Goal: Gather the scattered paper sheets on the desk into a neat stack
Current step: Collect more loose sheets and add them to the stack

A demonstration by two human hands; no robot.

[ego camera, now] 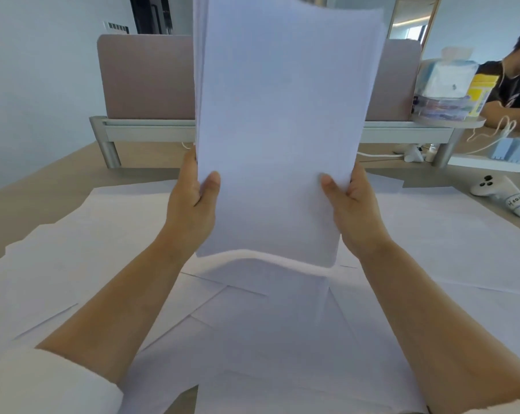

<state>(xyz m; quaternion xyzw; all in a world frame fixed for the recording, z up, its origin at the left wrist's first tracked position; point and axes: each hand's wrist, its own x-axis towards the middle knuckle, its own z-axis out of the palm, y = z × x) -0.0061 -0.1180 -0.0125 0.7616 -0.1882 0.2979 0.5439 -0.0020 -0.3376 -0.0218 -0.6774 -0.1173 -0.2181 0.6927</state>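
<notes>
Wooden bench (29,186) lay spread with loose sheets (252,339). Over them the paper stack (282,115) was held upright, the grip of the left hand (190,204) and right hand (357,210) clamped on its side edges. Behind it stood a pink divider (145,79), and a white controller (500,195) lay far right.

White sleeve (44,383) bunched up by the left elbow, soft loose fabric. Both forearms bare below that, left hand (190,201) and right hand (354,210) bare too.
</notes>
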